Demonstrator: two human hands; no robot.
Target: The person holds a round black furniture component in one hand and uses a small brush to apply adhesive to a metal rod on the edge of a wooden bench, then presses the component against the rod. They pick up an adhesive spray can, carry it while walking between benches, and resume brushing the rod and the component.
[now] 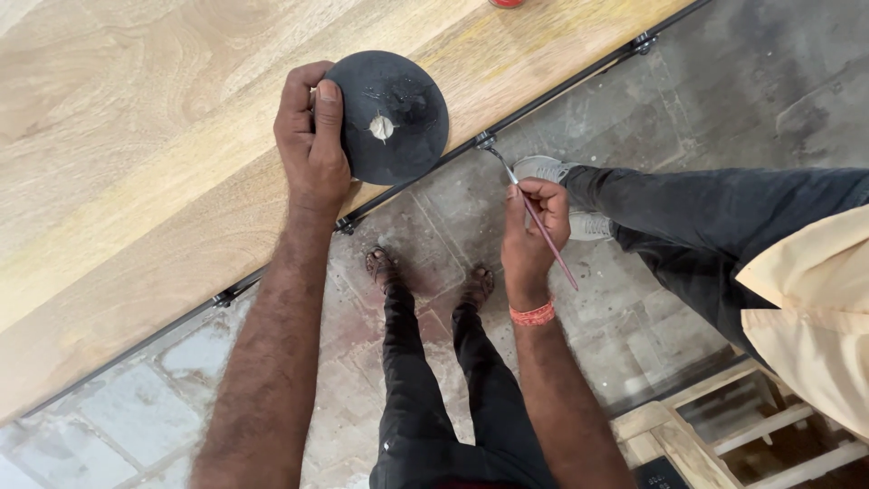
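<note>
Your left hand [312, 136] is pressing down on the black disc [389, 118], thumb lying over its nine o'clock rim and the fingers curling round that same edge, so the grip is closing on the disc alone. The disc is lying flat on the wooden table [136, 154], close to the table's near edge, with its four o'clock rim almost reaching the dark metal rail [561, 86] that is running along that edge. A small pale patch is showing at the disc's centre, and shiny smears are sitting at about one o'clock from it. I judge that those smears may be wet; if your thumb is sliding that way, it could be dragging them across the face.

Because you are holding only one side, the disc could be pivoting under any push from the opposite rim and slipping off over the rail onto the stone floor [634, 326], where your bare feet [425, 272] are standing directly below.

Your right hand [534, 226] is pinching a thin brush [529, 213] between thumb and fingers, a narrow grip near the bristle end, the long handle pointing to five o'clock. The tip is hovering off the table, just beside the rail at the disc's four o'clock, so it could be catching on a rail bracket on the way in.

Another person's leg in dark trousers [706, 226] and a grey shoe [548, 172] are crowding your right hand at its three o'clock; a bump there could be jolting the brush.
</note>
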